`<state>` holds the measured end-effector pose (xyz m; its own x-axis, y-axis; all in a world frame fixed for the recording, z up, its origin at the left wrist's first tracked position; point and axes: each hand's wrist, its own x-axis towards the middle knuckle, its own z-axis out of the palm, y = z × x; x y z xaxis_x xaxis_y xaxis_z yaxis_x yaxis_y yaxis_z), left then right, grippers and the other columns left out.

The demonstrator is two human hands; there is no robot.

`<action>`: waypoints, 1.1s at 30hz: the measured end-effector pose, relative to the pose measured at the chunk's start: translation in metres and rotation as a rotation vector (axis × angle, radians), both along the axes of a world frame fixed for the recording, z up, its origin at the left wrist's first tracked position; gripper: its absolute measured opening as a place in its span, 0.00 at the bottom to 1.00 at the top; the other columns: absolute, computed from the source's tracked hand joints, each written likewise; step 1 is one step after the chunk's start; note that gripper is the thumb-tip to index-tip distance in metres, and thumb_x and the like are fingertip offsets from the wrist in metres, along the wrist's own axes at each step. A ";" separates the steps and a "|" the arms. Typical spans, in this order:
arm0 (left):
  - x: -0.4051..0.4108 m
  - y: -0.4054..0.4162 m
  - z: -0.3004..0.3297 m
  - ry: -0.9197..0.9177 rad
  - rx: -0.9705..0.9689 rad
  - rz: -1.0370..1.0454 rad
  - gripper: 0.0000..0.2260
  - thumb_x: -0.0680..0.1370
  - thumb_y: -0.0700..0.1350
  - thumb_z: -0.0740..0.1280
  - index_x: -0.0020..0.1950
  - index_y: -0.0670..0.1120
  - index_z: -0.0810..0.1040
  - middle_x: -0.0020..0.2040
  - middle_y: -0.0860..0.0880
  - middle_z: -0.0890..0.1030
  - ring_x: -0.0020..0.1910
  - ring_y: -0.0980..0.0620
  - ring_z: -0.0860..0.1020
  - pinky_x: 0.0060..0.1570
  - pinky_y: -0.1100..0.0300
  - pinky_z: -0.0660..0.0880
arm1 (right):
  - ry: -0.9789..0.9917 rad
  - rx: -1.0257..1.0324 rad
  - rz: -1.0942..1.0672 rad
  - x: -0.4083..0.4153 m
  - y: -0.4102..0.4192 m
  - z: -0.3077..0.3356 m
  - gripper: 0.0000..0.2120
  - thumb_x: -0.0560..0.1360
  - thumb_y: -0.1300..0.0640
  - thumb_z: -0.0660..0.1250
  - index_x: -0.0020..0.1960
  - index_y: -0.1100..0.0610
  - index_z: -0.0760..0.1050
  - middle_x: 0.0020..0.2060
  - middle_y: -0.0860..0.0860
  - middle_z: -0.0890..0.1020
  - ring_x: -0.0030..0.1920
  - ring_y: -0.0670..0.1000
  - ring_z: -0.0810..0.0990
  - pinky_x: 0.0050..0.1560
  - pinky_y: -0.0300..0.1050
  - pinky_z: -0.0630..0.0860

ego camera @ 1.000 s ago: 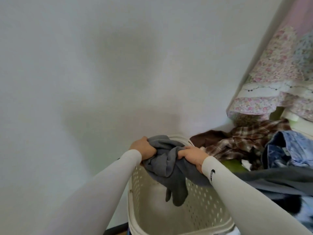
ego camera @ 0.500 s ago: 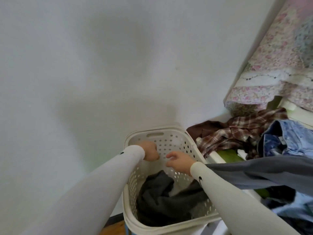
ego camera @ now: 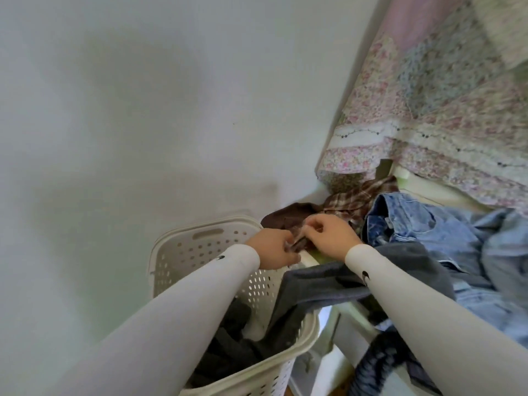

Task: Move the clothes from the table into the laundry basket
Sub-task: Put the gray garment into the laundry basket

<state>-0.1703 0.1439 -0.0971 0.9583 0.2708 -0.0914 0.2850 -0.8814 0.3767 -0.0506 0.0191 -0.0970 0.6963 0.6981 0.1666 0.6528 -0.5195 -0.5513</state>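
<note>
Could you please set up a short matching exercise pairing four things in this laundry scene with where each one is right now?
Things:
1. dark grey garment
2. brown garment
3. denim clothes
4. grey top

Places:
A. draped from the table over the basket's rim
B. pinched by both hands
C. down inside the laundry basket
D. piled on the table, right of the hands

Pairs: 1-C, 2-B, 3-D, 4-A

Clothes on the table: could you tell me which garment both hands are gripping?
The brown garment beside the basket; the plaid shirt and the denim lie farther right, untouched.
</note>
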 end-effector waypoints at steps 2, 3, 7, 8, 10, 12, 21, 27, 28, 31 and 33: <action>0.018 -0.023 -0.002 0.015 -0.017 -0.071 0.14 0.76 0.58 0.66 0.55 0.50 0.74 0.52 0.48 0.77 0.53 0.46 0.77 0.50 0.56 0.71 | -0.060 -0.031 -0.030 0.015 -0.022 0.004 0.12 0.77 0.49 0.65 0.54 0.53 0.81 0.51 0.50 0.82 0.51 0.51 0.80 0.50 0.44 0.73; 0.026 -0.034 -0.003 0.027 -0.014 -0.106 0.18 0.76 0.58 0.66 0.60 0.49 0.74 0.56 0.47 0.78 0.55 0.45 0.77 0.52 0.55 0.72 | -0.082 -0.055 -0.045 0.021 -0.034 0.004 0.11 0.77 0.49 0.65 0.53 0.53 0.81 0.50 0.50 0.82 0.50 0.51 0.80 0.49 0.43 0.73; 0.057 -0.071 -0.012 0.075 0.006 -0.203 0.26 0.74 0.59 0.67 0.67 0.48 0.71 0.61 0.45 0.78 0.58 0.43 0.77 0.58 0.49 0.74 | -0.165 -0.185 -0.096 0.042 -0.076 -0.002 0.14 0.78 0.47 0.64 0.56 0.55 0.80 0.53 0.54 0.79 0.50 0.54 0.79 0.49 0.45 0.72; 0.062 -0.078 -0.016 0.084 0.007 -0.207 0.29 0.73 0.61 0.67 0.69 0.50 0.68 0.63 0.46 0.77 0.58 0.44 0.77 0.59 0.49 0.74 | -0.178 -0.217 -0.111 0.046 -0.086 -0.004 0.16 0.78 0.47 0.63 0.59 0.55 0.79 0.56 0.54 0.78 0.53 0.55 0.79 0.51 0.45 0.72; 0.072 -0.085 -0.025 0.116 -0.044 -0.200 0.38 0.69 0.64 0.70 0.74 0.52 0.61 0.68 0.49 0.74 0.62 0.44 0.75 0.62 0.50 0.72 | -0.175 -0.297 -0.123 0.051 -0.104 -0.009 0.18 0.79 0.46 0.62 0.63 0.54 0.76 0.63 0.55 0.74 0.61 0.56 0.75 0.61 0.47 0.71; 0.078 -0.090 -0.037 0.159 -0.068 -0.210 0.44 0.68 0.61 0.74 0.77 0.51 0.56 0.68 0.47 0.74 0.64 0.43 0.74 0.62 0.51 0.72 | -0.191 -0.385 -0.102 0.052 -0.119 -0.012 0.22 0.79 0.43 0.60 0.69 0.53 0.72 0.69 0.54 0.70 0.69 0.55 0.70 0.69 0.49 0.67; 0.066 -0.064 0.000 -0.068 0.069 -0.235 0.10 0.78 0.41 0.62 0.56 0.42 0.79 0.55 0.42 0.81 0.55 0.43 0.78 0.53 0.55 0.72 | -0.147 -0.376 -0.064 0.045 -0.112 -0.013 0.24 0.83 0.42 0.50 0.72 0.52 0.69 0.70 0.54 0.72 0.70 0.55 0.69 0.71 0.54 0.65; 0.017 0.011 0.039 -0.301 -0.204 0.030 0.17 0.78 0.36 0.61 0.65 0.46 0.77 0.61 0.46 0.80 0.61 0.47 0.77 0.58 0.60 0.71 | -0.089 -0.189 0.081 0.014 -0.064 0.000 0.20 0.83 0.45 0.51 0.64 0.55 0.74 0.62 0.55 0.78 0.64 0.56 0.74 0.62 0.49 0.68; 0.007 0.024 0.041 -0.310 -0.212 0.077 0.20 0.78 0.36 0.60 0.68 0.48 0.75 0.64 0.46 0.78 0.64 0.46 0.75 0.64 0.57 0.70 | -0.079 -0.186 0.106 0.008 -0.057 0.001 0.20 0.84 0.46 0.51 0.65 0.55 0.74 0.62 0.55 0.78 0.65 0.56 0.74 0.62 0.49 0.68; -0.024 0.060 0.036 -0.239 -0.095 0.179 0.24 0.78 0.36 0.57 0.73 0.50 0.71 0.71 0.48 0.73 0.70 0.46 0.70 0.70 0.56 0.65 | -0.066 -0.214 0.150 -0.006 -0.042 0.002 0.21 0.84 0.47 0.51 0.67 0.59 0.73 0.64 0.56 0.76 0.66 0.56 0.72 0.65 0.48 0.66; -0.045 0.077 0.026 -0.162 -0.034 0.233 0.23 0.78 0.36 0.57 0.71 0.50 0.73 0.70 0.48 0.74 0.69 0.45 0.71 0.67 0.58 0.66 | -0.061 -0.246 0.143 -0.009 -0.038 0.001 0.22 0.84 0.46 0.51 0.69 0.57 0.71 0.67 0.56 0.74 0.68 0.55 0.70 0.67 0.48 0.64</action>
<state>-0.2151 0.2210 -0.0707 0.8735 0.4847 0.0450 0.4120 -0.7853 0.4621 -0.0598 -0.0188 -0.0957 0.5815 0.8133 0.0189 0.7574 -0.5327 -0.3776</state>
